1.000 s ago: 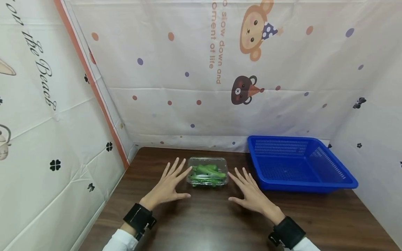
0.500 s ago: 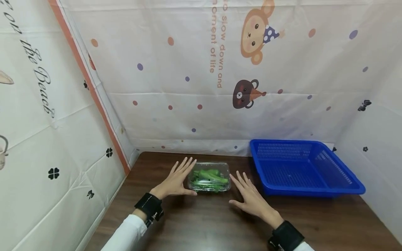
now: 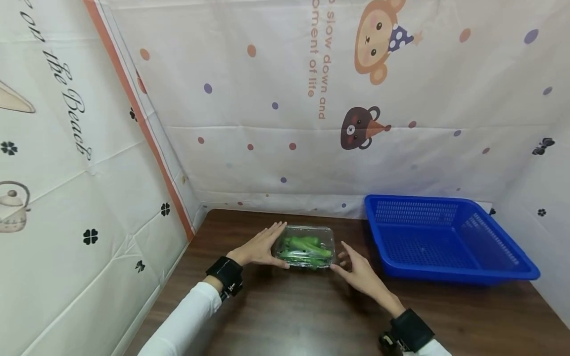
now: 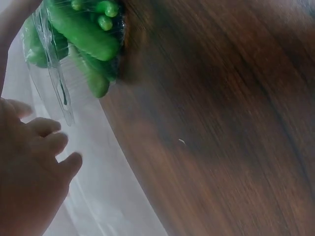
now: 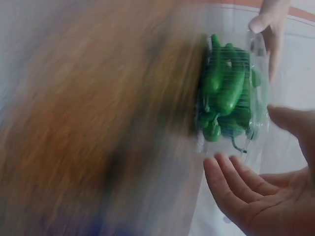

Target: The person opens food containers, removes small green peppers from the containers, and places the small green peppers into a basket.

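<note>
A clear plastic clamshell box (image 3: 329, 232) of green peppers (image 3: 307, 245) sits on the brown table in the head view. My left hand (image 3: 260, 247) is at its left side, thumb by the front corner and fingers toward the back corner. On the box's right, my right hand (image 3: 361, 272) has its thumb close to the front right corner, the fingers farther back and apart from the box. The right wrist view shows the box (image 5: 261, 88) beyond the spread thumb and fingers of the right hand (image 5: 266, 182). In the left wrist view, the left fingers (image 4: 44, 142) are loosely bent beside the lid's edge.
A blue perforated plastic basket (image 3: 392, 274) stands to the right of the box, near the back of the wood-grain table (image 3: 285, 316). Printed white cloth (image 3: 240, 109) hangs behind and at both sides. A black band (image 3: 224, 274) is on each wrist.
My left hand has moved right, up to the box's left side. The right hand has turned, its fingers drawing together and its thumb nearing the front right corner.
</note>
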### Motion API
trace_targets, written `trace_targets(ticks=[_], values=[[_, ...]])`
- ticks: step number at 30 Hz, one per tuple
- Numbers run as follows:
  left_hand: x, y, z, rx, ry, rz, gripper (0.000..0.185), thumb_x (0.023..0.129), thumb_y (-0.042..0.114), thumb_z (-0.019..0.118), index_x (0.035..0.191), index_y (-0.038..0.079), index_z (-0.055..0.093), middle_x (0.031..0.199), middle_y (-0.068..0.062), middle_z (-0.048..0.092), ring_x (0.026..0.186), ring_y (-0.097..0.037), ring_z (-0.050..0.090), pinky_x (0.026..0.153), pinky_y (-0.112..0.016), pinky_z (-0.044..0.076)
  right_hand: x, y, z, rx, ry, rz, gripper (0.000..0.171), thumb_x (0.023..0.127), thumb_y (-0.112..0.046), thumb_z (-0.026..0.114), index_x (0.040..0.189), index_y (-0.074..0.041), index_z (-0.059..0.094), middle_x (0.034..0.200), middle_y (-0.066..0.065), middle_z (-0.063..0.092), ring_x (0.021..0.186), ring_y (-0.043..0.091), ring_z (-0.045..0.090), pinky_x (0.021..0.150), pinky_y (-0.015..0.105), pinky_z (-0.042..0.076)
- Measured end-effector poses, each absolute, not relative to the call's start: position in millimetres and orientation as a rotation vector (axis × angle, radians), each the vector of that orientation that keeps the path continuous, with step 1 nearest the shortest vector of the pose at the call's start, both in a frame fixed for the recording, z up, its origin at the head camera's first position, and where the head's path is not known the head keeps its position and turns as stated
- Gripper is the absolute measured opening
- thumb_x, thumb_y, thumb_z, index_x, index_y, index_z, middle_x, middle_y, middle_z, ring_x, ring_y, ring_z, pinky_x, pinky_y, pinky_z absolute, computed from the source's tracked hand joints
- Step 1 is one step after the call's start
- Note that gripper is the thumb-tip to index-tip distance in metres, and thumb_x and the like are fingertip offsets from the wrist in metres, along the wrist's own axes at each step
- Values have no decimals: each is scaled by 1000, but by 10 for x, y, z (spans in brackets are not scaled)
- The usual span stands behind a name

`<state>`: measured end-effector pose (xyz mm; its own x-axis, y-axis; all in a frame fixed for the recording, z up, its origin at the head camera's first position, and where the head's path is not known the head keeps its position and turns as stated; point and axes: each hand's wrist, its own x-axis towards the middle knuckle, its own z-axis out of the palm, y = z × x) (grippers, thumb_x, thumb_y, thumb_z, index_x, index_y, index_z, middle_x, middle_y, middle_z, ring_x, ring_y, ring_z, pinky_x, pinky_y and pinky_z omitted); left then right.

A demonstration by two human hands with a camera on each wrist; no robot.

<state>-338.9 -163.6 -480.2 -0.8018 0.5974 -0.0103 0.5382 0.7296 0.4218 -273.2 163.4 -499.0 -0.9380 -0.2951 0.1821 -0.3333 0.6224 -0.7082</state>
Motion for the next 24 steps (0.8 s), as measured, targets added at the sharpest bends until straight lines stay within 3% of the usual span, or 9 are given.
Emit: trace_targets(ticks=[2, 5, 12, 19, 24], values=[[-3382, -1630, -4796, 917, 2786, 620, 118, 83, 53, 81, 166, 11, 9, 172, -19, 9, 159, -37, 13, 129, -60, 20, -2764, 1613, -4975, 505, -2772, 1370, 72, 95, -20, 74, 151, 8, 39, 109, 19, 71, 89, 30, 73, 72, 35, 63], [-3356, -1626, -4818, 917, 2794, 664, 119, 83, 53, 82, 166, 13, 7, 172, -17, 9, 158, -37, 18, 127, -60, 26, -2790, 1559, -4982, 455, -2760, 1613, 69, 95, -11, 73, 151, 9, 38, 103, 18, 70, 82, 29, 74, 67, 32, 65], [-3267, -1576, -4930, 861, 2761, 878, 122, 84, 56, 79, 166, 21, -4, 174, -9, 3, 159, -34, 17, 124, -59, 33, -2767, 1388, -5042, 156, -2549, 2118, 80, 92, 6, 69, 159, 4, 25, 103, 19, 62, 91, 30, 74, 76, 39, 67], [-3210, -1549, -5016, 824, 2825, 890, 112, 85, 58, 77, 165, 11, 15, 172, -14, 7, 153, -41, 28, 120, -61, 38, -2736, 1325, -5096, -19, -2329, 2403, 78, 96, 10, 61, 161, -1, 19, 100, 19, 65, 91, 27, 74, 80, 38, 66], [-3177, -1554, -5062, 796, 2838, 925, 107, 87, 58, 76, 165, 12, 18, 172, -13, 7, 153, -42, 29, 119, -59, 39, -2741, 1325, -5145, -43, -2208, 2541, 74, 98, 11, 56, 160, 0, 19, 97, 14, 66, 89, 19, 74, 83, 35, 66]])
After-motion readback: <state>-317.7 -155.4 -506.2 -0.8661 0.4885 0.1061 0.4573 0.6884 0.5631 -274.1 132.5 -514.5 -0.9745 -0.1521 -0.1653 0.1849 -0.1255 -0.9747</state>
